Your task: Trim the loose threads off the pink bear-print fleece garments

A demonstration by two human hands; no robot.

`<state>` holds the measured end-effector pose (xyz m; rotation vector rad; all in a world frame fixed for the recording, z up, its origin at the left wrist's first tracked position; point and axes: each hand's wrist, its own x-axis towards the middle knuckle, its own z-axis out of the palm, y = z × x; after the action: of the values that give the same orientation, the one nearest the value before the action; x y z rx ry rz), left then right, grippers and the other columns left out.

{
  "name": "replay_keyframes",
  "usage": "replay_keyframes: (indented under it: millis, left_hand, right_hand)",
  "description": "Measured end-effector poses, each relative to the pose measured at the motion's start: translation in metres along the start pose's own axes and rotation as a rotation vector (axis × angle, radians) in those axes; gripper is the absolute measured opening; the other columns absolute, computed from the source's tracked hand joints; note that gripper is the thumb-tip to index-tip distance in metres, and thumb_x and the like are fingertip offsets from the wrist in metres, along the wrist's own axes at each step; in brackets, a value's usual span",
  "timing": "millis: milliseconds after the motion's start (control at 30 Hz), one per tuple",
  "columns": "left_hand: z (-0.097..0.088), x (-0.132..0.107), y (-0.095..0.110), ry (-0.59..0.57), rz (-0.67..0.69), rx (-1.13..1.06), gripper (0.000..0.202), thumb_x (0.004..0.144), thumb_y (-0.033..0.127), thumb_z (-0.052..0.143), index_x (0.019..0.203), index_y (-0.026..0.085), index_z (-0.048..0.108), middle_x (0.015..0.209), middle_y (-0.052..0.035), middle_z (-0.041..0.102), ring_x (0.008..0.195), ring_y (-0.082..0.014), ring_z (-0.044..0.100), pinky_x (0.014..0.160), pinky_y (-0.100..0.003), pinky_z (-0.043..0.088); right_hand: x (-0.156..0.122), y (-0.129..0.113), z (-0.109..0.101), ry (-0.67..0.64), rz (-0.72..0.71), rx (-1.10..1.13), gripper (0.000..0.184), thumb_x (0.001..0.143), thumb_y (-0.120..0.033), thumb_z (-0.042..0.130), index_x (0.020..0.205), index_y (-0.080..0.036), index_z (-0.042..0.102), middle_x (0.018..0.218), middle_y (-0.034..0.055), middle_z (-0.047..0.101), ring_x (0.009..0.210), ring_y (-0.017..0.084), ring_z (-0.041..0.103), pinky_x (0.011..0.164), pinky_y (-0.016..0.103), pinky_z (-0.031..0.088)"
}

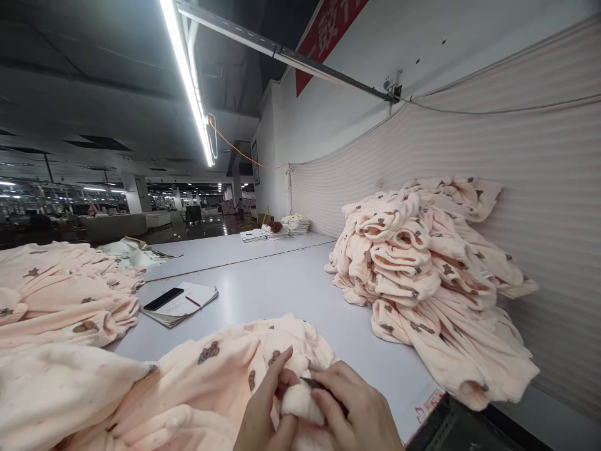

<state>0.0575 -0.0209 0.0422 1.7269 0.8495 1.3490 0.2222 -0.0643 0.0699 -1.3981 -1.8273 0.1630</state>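
Left hand [263, 407] pinches the white pompom [300, 401] on the peach garment [197, 388] at the counter's [282, 288] near edge, right hand [361, 407] grasps small snips [312, 382]; best keep the blades clear of the fleece.

Readable text: one red banner, partly cut off

Look up at the wall on your right: a red banner [328, 31] hangs high there, and its white Chinese characters run off the top edge of the view, so you can make out only one character, 鼓, with a stroke before it and a fragment after it. The sticker [425, 407] at the near edge of the surface [282, 288] carries red marks too small for you to read. The notebook [181, 304] with the phone [163, 299] lying on it shows you no legible writing, and the framed notice [255, 163] on the far wall is too distant to read.
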Motion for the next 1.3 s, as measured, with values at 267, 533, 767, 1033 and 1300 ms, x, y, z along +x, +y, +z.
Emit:
replay_keyframes:
  millis: [267,533,767,1033,1300]
  left_hand:
    - [-0.001,0.001,0.003,0.021,-0.061,-0.034,0.035,0.068,0.017,0.057,0.102,0.021,0.058,0.087,-0.0026,0.065,0.081,-0.0191,0.06,0.076,-0.03,0.046]
    - [-0.001,0.006,0.008,-0.255,-0.625,-0.719,0.035,0.069,0.047,0.07,0.081,0.014,0.071,0.072,-0.0083,0.071,0.081,-0.0287,0.067,0.076,-0.039,0.051]
    - [-0.005,0.0,0.012,-0.107,-0.616,-0.71,0.03,0.077,0.039,0.063,0.096,0.017,0.069,0.076,-0.008,0.073,0.091,-0.0314,0.067,0.081,-0.042,0.053]
    - [-0.009,-0.001,0.014,-0.064,-0.533,-0.512,0.021,0.082,0.035,0.063,0.094,0.019,0.066,0.084,-0.003,0.071,0.08,-0.0202,0.067,0.078,-0.038,0.054]
    - [-0.005,0.0,0.01,-0.064,-0.515,-0.498,0.015,0.075,0.035,0.068,0.082,0.022,0.067,0.066,-0.0021,0.069,0.075,-0.0259,0.069,0.066,-0.033,0.053]
  right_hand:
    - [-0.018,0.025,0.04,0.191,0.17,0.158,0.03,0.075,-0.021,0.053,0.101,-0.031,0.064,0.1,-0.0006,0.069,0.089,0.018,0.067,0.073,0.023,0.051]
    - [0.0,0.023,0.033,0.259,0.201,0.1,0.004,0.083,-0.025,0.052,0.081,-0.024,0.055,0.076,0.0,0.066,0.072,0.019,0.065,0.06,0.024,0.05]
    - [-0.025,0.021,0.026,0.086,-0.023,0.134,0.028,0.08,-0.02,0.058,0.106,-0.026,0.065,0.101,0.0037,0.068,0.091,0.018,0.067,0.076,0.02,0.053]
    - [-0.02,0.014,0.03,0.168,-0.088,-0.134,0.028,0.077,-0.015,0.059,0.102,-0.027,0.063,0.102,0.0017,0.069,0.087,0.021,0.067,0.071,0.025,0.052]
    - [-0.024,0.019,0.029,0.266,-0.141,-0.163,0.035,0.074,-0.016,0.062,0.106,-0.028,0.063,0.108,0.0004,0.07,0.094,0.021,0.068,0.071,0.024,0.053]
